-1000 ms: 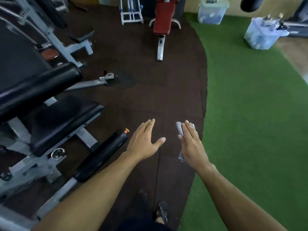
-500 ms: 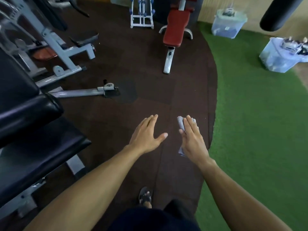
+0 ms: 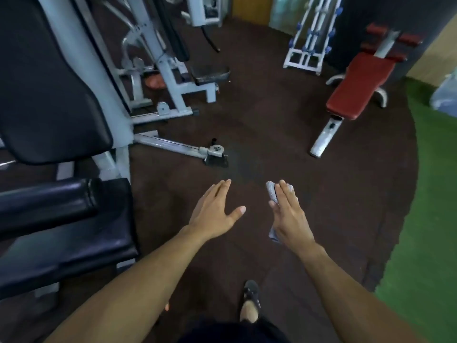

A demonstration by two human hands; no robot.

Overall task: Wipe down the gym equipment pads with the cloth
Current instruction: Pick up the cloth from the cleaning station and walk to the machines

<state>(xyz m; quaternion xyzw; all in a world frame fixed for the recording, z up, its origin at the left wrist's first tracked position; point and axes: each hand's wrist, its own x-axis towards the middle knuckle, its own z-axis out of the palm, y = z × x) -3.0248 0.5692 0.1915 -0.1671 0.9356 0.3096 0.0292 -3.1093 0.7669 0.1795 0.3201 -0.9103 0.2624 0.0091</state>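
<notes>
Right hand [image 3: 288,214], lower centre of the frame, holds the cloth [image 3: 272,193] under straight fingers, thumb pressed against its left edge. Left hand [image 3: 214,211] is spread flat, palm down, holding nothing, just left of the right hand and apart from it. Cloth: grey, textured, crumpled; 1 end shows beyond the fingertips, 1 corner shows below the palm. Count: 1 cloth, 2 hands, 3 black pads at frame left: back pad [image 3: 49,90], roller [image 3: 44,204], seat [image 3: 69,248]. 1 red bench [image 3: 358,87] stands upper right, well apart from the hands. Floor [image 3: 321,194] is dark rubber; green turf [image 3: 432,231] lies at right.
</notes>
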